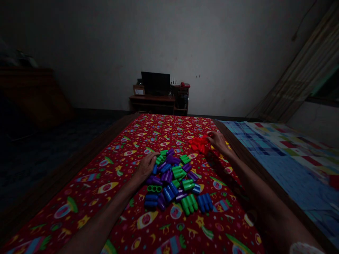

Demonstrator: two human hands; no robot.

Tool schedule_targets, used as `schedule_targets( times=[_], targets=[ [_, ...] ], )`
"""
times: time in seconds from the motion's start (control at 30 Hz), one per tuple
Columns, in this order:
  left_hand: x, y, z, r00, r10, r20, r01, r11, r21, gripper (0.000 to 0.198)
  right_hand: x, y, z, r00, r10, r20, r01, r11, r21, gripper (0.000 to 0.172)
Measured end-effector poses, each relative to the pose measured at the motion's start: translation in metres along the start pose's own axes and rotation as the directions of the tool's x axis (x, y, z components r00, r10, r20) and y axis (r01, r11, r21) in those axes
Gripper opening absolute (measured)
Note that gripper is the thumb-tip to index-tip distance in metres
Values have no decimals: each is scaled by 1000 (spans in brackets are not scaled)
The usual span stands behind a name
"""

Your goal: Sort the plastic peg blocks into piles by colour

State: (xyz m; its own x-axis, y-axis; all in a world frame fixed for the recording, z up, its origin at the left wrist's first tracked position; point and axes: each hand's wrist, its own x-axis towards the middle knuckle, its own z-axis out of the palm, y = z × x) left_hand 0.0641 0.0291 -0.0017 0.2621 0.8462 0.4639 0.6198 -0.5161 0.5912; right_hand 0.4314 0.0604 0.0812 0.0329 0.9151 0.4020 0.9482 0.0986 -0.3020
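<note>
Heap of red pieces [197,145]: touching right hand [217,140] | green block [161,160]: touching left hand [146,166] | grips: unclear

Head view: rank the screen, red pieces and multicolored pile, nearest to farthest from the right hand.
1. Red pieces: at the right hand.
2. Multicolored pile: left of it, closer to the camera.
3. Screen: far back, beyond both.

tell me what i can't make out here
In the head view:
Left hand: its back hides the palm and grip.
Red pieces: too small and blended to count, right hand partly covering them.
Yellow things: partly behind right wrist.
Sleeve: cut off by bottom edge.
</note>
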Motion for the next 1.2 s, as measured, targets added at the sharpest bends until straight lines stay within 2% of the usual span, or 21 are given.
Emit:
schedule_targets(
  times=[0.1, 0.27, 0.37, 0.8, 0.9, 1.0, 1.1, 1.2],
  targets=[
    [0, 1, -1, 1000, 3, -1, -3, 1000, 8, 40, -4, 0, 11, 998, 52, 42, -53, 998, 18, 27],
    [-1, 2, -1, 1000, 7, 11, -8, 1000, 27, 40, -11, -2, 8, 980, 44, 192, 14, 956, -292, 31],
    [0, 1, 0, 1000, 16, -1, -15, 999, 28, 40, -13, -7, 2, 966, 41, 255, 68, 913, -403, 35],
    [-1, 6, -2, 1000, -11, 10, 10, 1000, 22, 40, -13, -16, -8, 971, 66, 228, 45, 893, -447, 34],
    [0, 6, -2, 1000, -19, 15, 18, 1000, 12, 42, -18, -25, -14, 982, 30, 187, 39, 934, -354, 33],
    [0, 9, -2, 999, -36, 30, 36, 999, 0, 44, -40, -40, -10, 982, -85, 167, 95, 994, -51, 40],
    [0, 14, -2, 996, -84, 38, 84, 996, -12, 51, -70, -59, 11, 957, -231, 175, 175, 941, 288, 47],
    [0, 19, -1, 994, -89, 66, 92, 995, -49, 58, -85, -78, 42, 940, -268, 211, 163, 897, 411, 58]
  ],
)
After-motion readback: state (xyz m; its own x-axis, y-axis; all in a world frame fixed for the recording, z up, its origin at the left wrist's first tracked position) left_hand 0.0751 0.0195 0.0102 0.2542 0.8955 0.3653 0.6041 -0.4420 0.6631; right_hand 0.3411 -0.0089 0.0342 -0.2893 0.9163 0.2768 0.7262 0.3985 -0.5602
